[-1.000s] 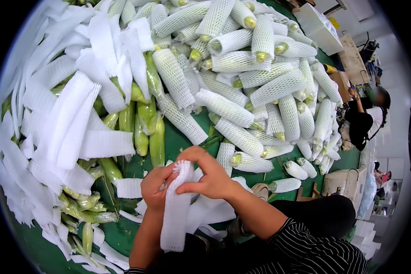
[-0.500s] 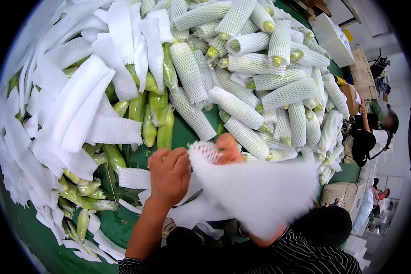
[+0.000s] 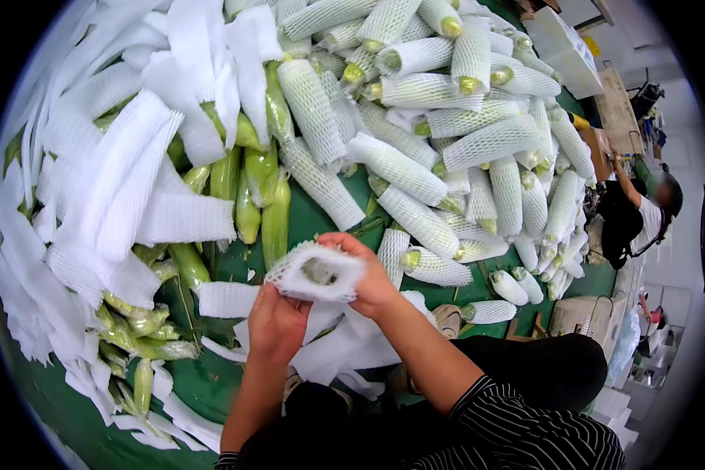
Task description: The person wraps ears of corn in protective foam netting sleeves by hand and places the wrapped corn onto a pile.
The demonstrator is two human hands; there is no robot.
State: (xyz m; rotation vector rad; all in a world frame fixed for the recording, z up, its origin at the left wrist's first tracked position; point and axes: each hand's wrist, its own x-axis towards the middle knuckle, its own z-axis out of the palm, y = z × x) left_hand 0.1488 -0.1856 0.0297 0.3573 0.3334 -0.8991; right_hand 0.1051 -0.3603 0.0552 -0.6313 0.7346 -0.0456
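Observation:
Between my two hands is a white foam net sleeve (image 3: 315, 272), its mouth spread into a wide ring facing up. My left hand (image 3: 278, 323) grips the sleeve's lower left edge. My right hand (image 3: 368, 278) has its fingers closed on the right side of the rim. Just beyond my hands lie green ears of corn in clear wrap (image 3: 276, 219). Loose flat white foam sleeves (image 3: 117, 176) cover more corn at the left. Beneath my hands are further white foam sleeves (image 3: 341, 348).
A large heap of corn in foam nets (image 3: 493, 141) fills the upper middle and right on a green surface (image 3: 321, 215). A basket (image 3: 580, 315) stands at the right. Beyond are a white foam box (image 3: 564, 55) and another person (image 3: 634, 215).
The sleeve, first narrow and hanging, swung out to the right in a blur. Now it is drawn in between both hands with its mouth stretched wide.

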